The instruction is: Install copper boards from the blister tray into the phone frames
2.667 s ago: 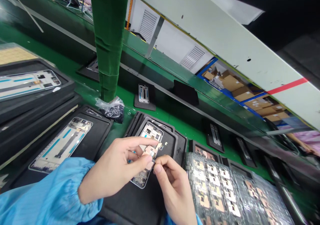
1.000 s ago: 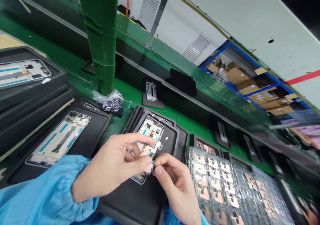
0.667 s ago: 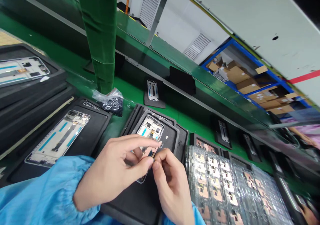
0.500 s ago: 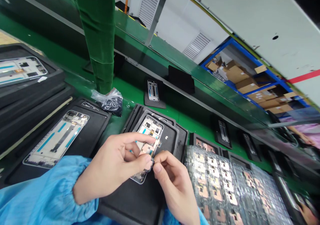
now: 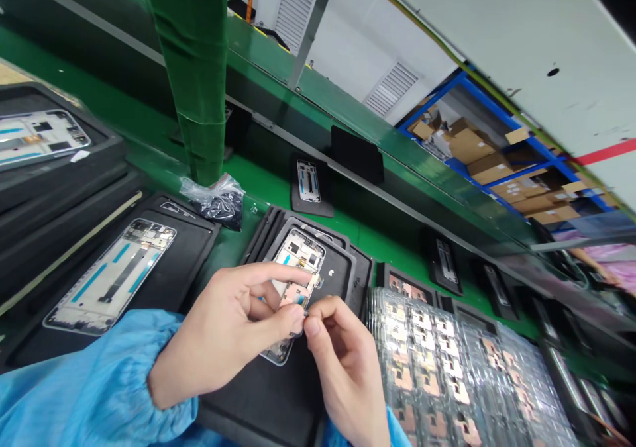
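Observation:
A phone mid-frame with white backing and blue strips lies in a black tray, tilted a little on its lower end. My left hand is above its lower half, thumb and fingers pinching a copper-coloured part against the frame. Right beside it, my right hand has thumb and forefinger closed on a small dark piece at the part's edge. The fingers hide most of the frame's lower end.
A second phone frame lies in a black tray to the left. To the right stands a clear plastic stack of copper-coloured parts. A green-wrapped post and a plastic bag stand beyond, beside a green conveyor edge.
The view has swung slightly, shifting the scene left. My right hand has moved closer to my left, and its fingers now meet the small dark piece at the copper part's edge.

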